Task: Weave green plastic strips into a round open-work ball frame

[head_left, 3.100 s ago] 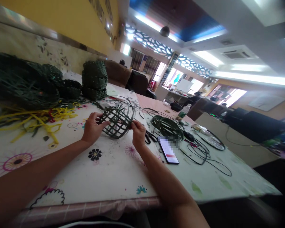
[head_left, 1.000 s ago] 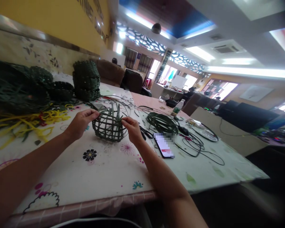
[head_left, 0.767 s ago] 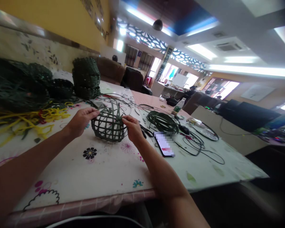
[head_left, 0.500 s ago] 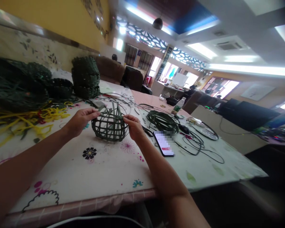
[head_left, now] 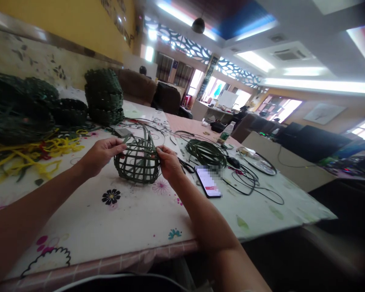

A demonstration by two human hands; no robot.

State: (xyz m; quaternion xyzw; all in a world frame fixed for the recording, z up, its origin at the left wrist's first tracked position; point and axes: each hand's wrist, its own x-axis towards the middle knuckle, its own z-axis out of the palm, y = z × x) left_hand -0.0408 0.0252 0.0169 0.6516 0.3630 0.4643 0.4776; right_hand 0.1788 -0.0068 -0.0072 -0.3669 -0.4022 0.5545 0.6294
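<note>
A small open-weave basket (head_left: 137,165) of dark green flat strips rests on the flowered tablecloth in front of me. Loose strip ends (head_left: 146,136) stand up from its rim. My left hand (head_left: 107,151) pinches the rim at the left, thumb and fingers pressed together. At the right side of the rim, my right hand (head_left: 168,160) pinches the weave between thumb and forefinger. Whether a separate strip lies between those fingertips is too small to tell.
Several finished green baskets (head_left: 104,97) stand at the back left, with yellow strips (head_left: 63,148) before them. To the right lie a coil of green strip (head_left: 203,153), a phone (head_left: 207,182), scissors (head_left: 187,166) and a computer mouse (head_left: 233,162). A plastic bottle (head_left: 227,133) stands behind.
The view has shifted slightly, so the scene sits a little further left. The basket appears tilted slightly differently. Both hands keep their grip at its rim.
</note>
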